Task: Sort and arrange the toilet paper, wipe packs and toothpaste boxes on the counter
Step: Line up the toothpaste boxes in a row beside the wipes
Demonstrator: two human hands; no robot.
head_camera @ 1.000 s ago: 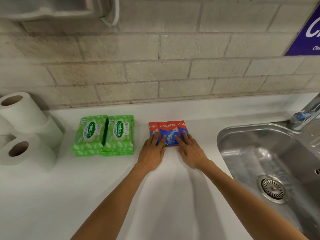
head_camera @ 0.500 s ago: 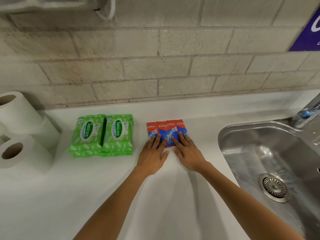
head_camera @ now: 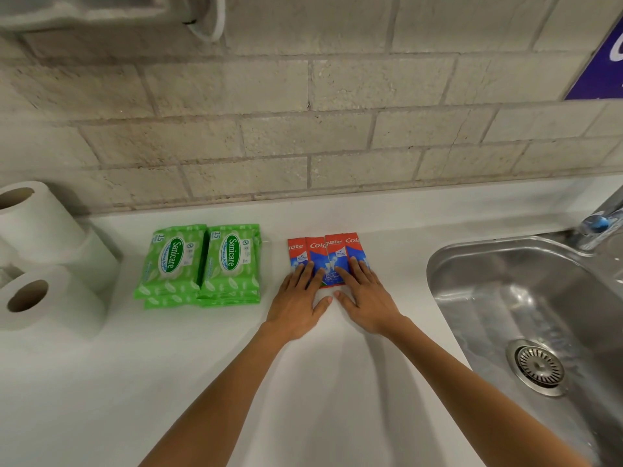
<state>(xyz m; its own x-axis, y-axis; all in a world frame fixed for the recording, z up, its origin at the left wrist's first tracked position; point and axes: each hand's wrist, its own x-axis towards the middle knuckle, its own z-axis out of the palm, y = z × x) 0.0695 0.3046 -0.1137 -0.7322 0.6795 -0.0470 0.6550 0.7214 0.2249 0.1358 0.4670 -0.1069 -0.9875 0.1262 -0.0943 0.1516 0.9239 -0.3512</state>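
Several red and blue toothpaste boxes (head_camera: 326, 251) lie side by side in a tight row on the white counter (head_camera: 202, 365). My left hand (head_camera: 298, 305) rests flat with its fingertips on the left boxes. My right hand (head_camera: 367, 301) lies flat with its fingertips on the right boxes; the two thumbs nearly touch. Two stacks of green wipe packs (head_camera: 202, 264) sit side by side to the left. White toilet paper rolls (head_camera: 43, 264) are piled at the far left edge.
A steel sink (head_camera: 539, 315) with a drain is set into the counter on the right, with a tap (head_camera: 600, 224) at its back. A brick-tile wall (head_camera: 303, 129) runs behind the counter, with a blue sign (head_camera: 600, 62) at upper right.
Both hands stay pressed on the toothpaste boxes, which now sit closed up in an even row. The view has shifted slightly.
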